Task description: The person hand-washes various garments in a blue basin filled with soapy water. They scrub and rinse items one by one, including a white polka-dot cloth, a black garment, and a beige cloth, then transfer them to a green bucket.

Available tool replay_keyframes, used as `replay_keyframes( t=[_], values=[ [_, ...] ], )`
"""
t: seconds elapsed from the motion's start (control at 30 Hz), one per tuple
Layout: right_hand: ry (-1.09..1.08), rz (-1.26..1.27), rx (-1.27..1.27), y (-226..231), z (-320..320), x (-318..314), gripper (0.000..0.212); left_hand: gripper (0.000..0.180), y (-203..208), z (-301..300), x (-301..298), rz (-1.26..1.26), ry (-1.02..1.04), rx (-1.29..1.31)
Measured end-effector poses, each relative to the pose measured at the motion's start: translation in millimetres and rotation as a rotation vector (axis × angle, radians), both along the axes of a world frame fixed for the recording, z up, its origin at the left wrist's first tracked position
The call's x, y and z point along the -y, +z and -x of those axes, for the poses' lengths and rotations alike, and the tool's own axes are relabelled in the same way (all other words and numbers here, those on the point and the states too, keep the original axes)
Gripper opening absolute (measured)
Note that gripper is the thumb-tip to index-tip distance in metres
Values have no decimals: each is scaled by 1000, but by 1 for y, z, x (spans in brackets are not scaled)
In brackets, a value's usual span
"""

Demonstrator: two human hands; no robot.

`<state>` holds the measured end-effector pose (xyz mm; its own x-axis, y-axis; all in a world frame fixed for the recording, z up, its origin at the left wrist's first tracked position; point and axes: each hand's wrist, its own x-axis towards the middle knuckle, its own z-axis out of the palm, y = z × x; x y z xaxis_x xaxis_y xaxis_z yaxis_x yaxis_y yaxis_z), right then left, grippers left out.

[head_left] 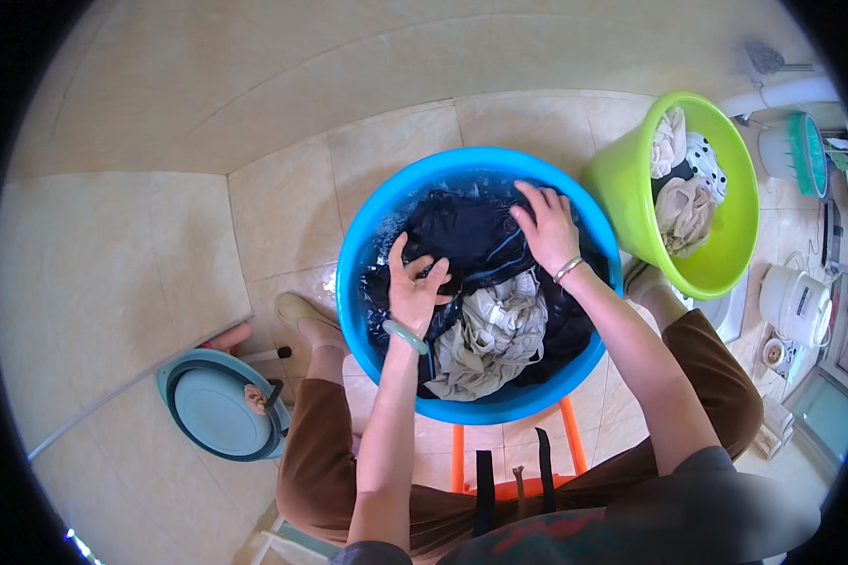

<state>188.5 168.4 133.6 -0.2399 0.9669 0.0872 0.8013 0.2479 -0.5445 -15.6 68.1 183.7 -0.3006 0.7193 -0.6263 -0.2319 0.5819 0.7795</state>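
A round blue basin (350,330) between my knees holds water and wet laundry. Black clothing (457,226) with thin blue lines floats across its far half. Nearer to me lies a bunched pale grey garment (490,344). My left hand (416,290), wearing a pale green bangle (405,337), hovers over the left side of the black cloth, its fingers spread and slightly bent. My right hand (548,226), with a silver bracelet (568,269) on the wrist, rests at the right edge of the black cloth, fingers apart. Neither hand grips anything that I can see.
A lime green bucket (622,174) with several garments tilts beside the basin on the right. At left, a grey-blue folding basin (221,405) leans near the wall. Orange stool legs (573,433) show under me. A white lidded tub (794,303) stands far right.
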Motion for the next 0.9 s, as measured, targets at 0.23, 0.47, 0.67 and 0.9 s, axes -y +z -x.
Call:
replay_keyframes(
  t=[0.23, 0.47, 0.67, 0.9],
  values=[
    [301, 387, 451, -17, 24, 16, 69, 73, -64, 15, -20, -143, -630, -1440],
    [37, 711, 318, -74, 27, -10, 47, 62, -63, -21, -35, -52, -559, -706],
    [52, 247, -476, 9, 20, 16, 27, 60, -3, -39, -20, -150, 246, 467],
    [641, 113, -476, 148, 39, 88, 24, 63, 43, -39, -38, -217, 222, 905]
  ],
)
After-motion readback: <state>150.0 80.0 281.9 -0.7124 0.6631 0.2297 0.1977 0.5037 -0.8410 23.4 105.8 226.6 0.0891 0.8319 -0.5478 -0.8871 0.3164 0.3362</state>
